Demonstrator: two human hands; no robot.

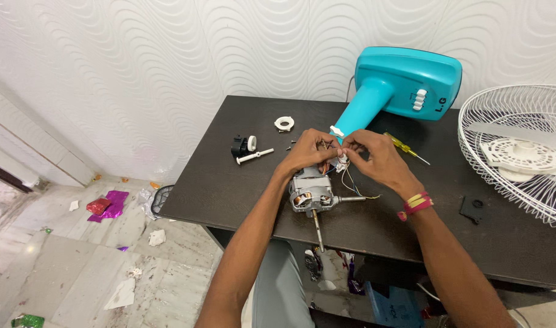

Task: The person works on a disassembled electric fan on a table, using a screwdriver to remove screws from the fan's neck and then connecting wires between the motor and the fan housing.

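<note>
A grey metal fan motor [311, 193] with copper windings and a steel shaft [318, 229] lies on the dark table [229, 188], the shaft pointing at the near edge. My left hand [308, 150] and my right hand [372, 155] meet just behind the motor, fingertips pinched together on its thin wires [342, 159] and a small white connector. More coloured wires [357, 188] trail out to the right of the motor. Red and yellow threads circle my right wrist.
A turquoise fan stand and base [399, 82] lies at the back. A white wire fan guard [521, 152] covers the right side. A yellow-handled screwdriver [405, 147], white ring [284, 123], black knob [238, 146], white pin [255, 156], small screws and a black plastic piece [472, 208] are scattered about. Litter lies on the floor at left.
</note>
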